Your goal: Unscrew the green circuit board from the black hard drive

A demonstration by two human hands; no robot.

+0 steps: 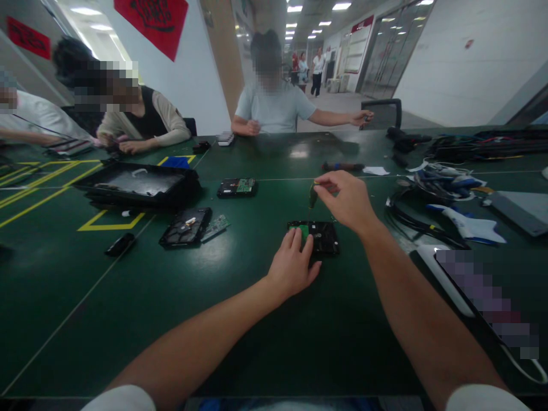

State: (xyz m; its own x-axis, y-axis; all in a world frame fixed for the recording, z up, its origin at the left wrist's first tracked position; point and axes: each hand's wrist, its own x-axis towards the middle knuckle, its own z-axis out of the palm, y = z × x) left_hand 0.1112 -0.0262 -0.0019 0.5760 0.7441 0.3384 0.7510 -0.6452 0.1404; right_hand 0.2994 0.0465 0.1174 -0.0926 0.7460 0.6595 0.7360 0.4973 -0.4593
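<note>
A black hard drive [326, 237] with a green circuit board lies on the dark green table in front of me. My left hand [293, 262] rests on its left part, fingers spread over the board and the near edge. Above the drive's far edge, my right hand [345, 197] pinches a small dark greenish piece [313, 197] between thumb and fingers; it hangs downward. To the left lie an opened black drive [185, 227] with small parts on it, a loose circuit board [215, 228] beside it, and another drive [237, 187] farther back.
A black tray [137, 182] stands at the left, near a small black object [120, 244]. Cables [445, 180], a grey box [520, 210] and a tablet-like device [483, 297] lie at the right. A screwdriver [342, 166] lies behind my right hand. People sit across the table.
</note>
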